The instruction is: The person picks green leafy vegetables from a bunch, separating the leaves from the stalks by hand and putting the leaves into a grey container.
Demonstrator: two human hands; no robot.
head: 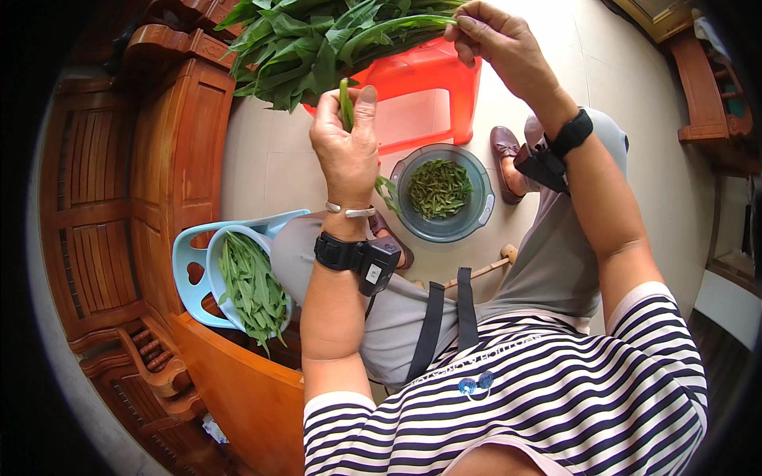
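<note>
A large pile of long-leaved greens [315,47] lies on a red plastic stool [411,89] at the top of the view. My right hand [491,44] pinches the stem end of a leafy stalk at the pile's right side. Lower and to the left, my left hand [348,131] is closed around a green stalk [345,104], its end sticking up beside the thumb. Leaves hang below the left hand's right side; whether they belong to that stalk is hidden. A grey-blue basin [443,229] on the floor between my feet holds short cut green pieces [439,187].
At the left, a light blue plastic chair [190,279] bears a pale blue bowl [215,268] of picked leaves [253,285]. Carved wooden furniture [178,149] stands along the left side, with another wooden piece [702,89] at the upper right. A wooden stick [485,268] lies near my legs.
</note>
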